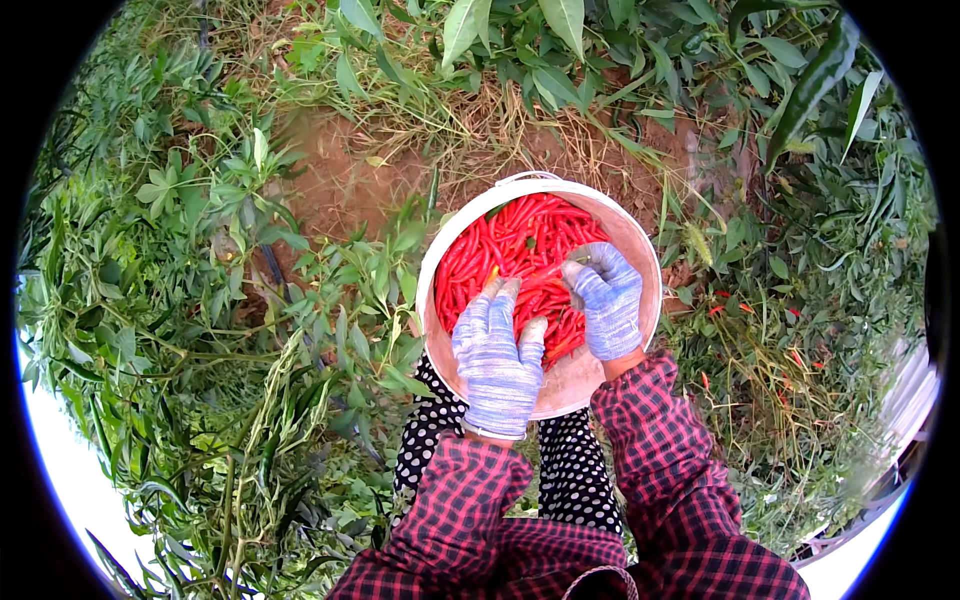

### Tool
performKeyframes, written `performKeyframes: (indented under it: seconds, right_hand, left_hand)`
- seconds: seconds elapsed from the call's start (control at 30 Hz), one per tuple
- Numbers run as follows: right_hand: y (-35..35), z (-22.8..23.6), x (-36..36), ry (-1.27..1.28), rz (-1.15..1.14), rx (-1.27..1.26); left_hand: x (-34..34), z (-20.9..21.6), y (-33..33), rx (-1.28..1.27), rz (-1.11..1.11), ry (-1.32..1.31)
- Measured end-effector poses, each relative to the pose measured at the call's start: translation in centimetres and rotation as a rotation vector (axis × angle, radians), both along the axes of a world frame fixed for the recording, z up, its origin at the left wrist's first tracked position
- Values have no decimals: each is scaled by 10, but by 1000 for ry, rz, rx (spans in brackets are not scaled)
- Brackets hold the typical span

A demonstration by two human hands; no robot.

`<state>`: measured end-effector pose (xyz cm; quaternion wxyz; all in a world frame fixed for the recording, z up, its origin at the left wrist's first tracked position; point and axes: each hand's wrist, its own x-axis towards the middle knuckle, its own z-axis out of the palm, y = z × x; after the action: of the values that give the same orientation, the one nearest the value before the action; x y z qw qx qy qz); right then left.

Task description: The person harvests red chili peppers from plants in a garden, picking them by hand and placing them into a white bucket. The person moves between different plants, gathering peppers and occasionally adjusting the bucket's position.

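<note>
A round white bucket (pixel 648 325) with a pinkish inside holds a heap of red chili peppers (pixel 480 245). Both my hands wear blue-white knit gloves with greyish fingertips. Over the right part of the heap, my right hand (pixel 608 305) is bent with thumb and finger pinched at the stem end of a red chili pepper (pixel 541 273). My left hand (pixel 493 360) lies palm down over the near left side, its fingers stretched toward that pepper's other end and its thumb apart. What lies under the left palm is hidden.
Leafy green plants (pixel 180 250) crowd the left side, and more foliage (pixel 570 60) hangs at the top. A long dark green pepper (pixel 815 90) dangles at upper right. Reddish soil (pixel 345 175) and dry grass lie beyond the bucket. Scattered red peppers (pixel 716 310) show at right.
</note>
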<state>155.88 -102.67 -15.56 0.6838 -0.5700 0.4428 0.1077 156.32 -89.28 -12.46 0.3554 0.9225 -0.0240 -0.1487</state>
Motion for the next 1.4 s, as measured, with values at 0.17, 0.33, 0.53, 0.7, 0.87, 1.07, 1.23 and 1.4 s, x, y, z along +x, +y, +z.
performKeyframes:
  seconds: [0.17,0.33,0.53,0.7,0.87,1.07,1.23,1.4]
  right_hand:
    - [0,30,-31,-50,283,-40]
    - [-34,21,-38,-276,-195,803]
    - [-15,-5,7,-116,-499,777]
    - [53,-62,73,228,-145,197]
    - [58,-75,77,208,-316,215]
    - [7,13,-13,2,-224,444]
    - [-63,62,-105,38,-340,381]
    - [-129,30,-146,91,-553,17]
  left_hand:
    - [-13,-7,2,-40,-243,66]
    - [-4,3,0,-378,-314,228]
    - [-13,-9,-4,-86,-35,217]
    - [-7,-8,3,-9,159,156]
    - [-3,-10,11,-81,276,253]
    - [2,-9,8,-191,415,313]
    - [10,5,0,-230,428,342]
    - [1,6,-4,-265,442,384]
